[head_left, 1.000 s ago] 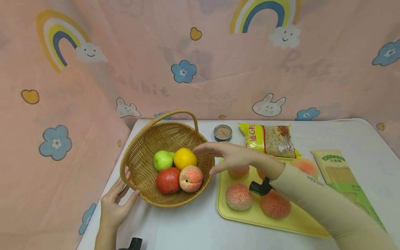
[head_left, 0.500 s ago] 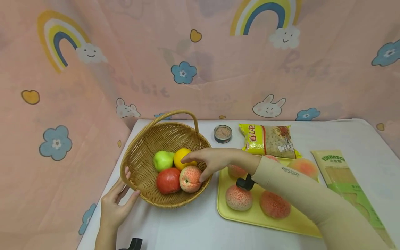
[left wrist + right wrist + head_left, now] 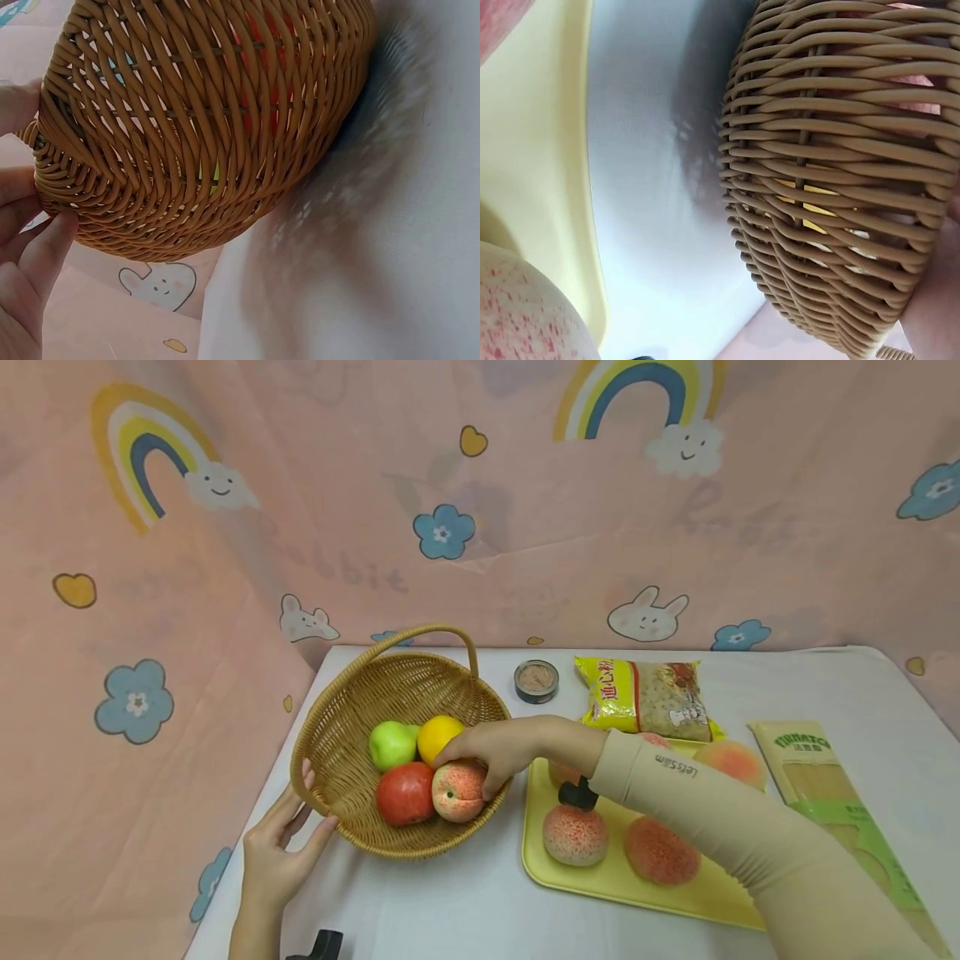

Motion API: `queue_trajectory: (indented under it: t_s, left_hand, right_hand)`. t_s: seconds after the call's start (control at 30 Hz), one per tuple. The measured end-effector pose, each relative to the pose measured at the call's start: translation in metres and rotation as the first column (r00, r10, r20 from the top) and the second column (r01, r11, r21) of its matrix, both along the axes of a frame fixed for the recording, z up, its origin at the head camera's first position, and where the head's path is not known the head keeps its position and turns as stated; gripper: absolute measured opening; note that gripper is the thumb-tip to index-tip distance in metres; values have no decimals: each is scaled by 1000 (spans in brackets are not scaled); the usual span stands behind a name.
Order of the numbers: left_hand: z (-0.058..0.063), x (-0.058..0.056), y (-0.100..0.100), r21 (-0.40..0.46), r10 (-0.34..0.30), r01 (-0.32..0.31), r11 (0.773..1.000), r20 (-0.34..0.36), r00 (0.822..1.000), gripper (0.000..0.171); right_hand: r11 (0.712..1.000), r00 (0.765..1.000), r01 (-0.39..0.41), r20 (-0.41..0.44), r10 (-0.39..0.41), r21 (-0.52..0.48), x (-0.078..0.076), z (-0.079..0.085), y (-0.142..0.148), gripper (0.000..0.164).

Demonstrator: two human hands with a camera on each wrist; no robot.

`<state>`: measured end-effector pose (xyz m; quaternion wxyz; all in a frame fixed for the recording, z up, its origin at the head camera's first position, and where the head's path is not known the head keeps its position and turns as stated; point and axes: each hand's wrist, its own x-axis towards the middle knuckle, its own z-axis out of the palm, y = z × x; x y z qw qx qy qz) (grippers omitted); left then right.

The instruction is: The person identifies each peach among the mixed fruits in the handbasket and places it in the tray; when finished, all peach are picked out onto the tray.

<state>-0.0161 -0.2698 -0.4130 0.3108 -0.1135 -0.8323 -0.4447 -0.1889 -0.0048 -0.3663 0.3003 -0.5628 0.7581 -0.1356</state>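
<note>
A wicker basket [image 3: 352, 693] with an arched handle stands at the left of the table. In it lie a green pear [image 3: 392, 745], a yellow orange-like fruit [image 3: 437, 739], a red apple [image 3: 405, 795] and a speckled peach [image 3: 456, 795]. My left hand [image 3: 277, 852] holds the basket's left rim, thumb in front and fingers behind; the left wrist view shows the fingertips [image 3: 56, 232] at the woven edge. Over the basket's right rim reaches my right hand [image 3: 498, 750], thumb and fingers curled round the peach. The basket wall hides most of this hand in the right wrist view.
Right of the basket lies a yellow tray [image 3: 540, 878] with several peaches, under my right forearm. Behind it are a small round tin [image 3: 536, 681] and a bag of pasta [image 3: 660, 700]. A flat green-and-beige packet [image 3: 825, 793] lies at the far right.
My right hand has moved left and down from the basket's right rim and taken hold of the speckled peach. The left hand and the basket have stayed put.
</note>
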Motion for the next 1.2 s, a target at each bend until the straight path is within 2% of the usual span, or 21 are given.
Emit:
queue_trajectory:
  t_s: [0.2,0.37,0.5,0.7,0.8,1.0,1.2]
  left_hand:
    - [-14,-4,-10,-16,5,-5,1000,-10,1000,68]
    - [-15,-5,-11,-15,-1,1,1000,-14,1000,68]
    - [-10,-4,-9,-20,-2,2,1000,-15,1000,68]
    - [7,0,3,-17,-15,15,1000,-10,1000,64]
    - [11,2,6,-17,-19,18,1000,-9,1000,63]
    - [11,2,6,-12,-21,21,1000,-11,1000,63]
    - [11,2,7,-14,-30,30,999,-21,999,63]
  right_hand:
    - [1000,1000,6,-17,-6,9,1,-2,-3,68]
    - [999,1000,4,-26,-5,-35,0,-3,-2,65]
    - [995,1000,0,-17,-2,-100,-1,-5,0,63]
    - [982,1000,15,26,-10,-186,0,-5,3,62]
    - [970,998,46,59,-33,-241,0,-4,5,60]
    - [925,991,111,105,-77,-363,-2,-5,10,62]
    - [875,971,229,164,-174,-427,1,0,17,65]
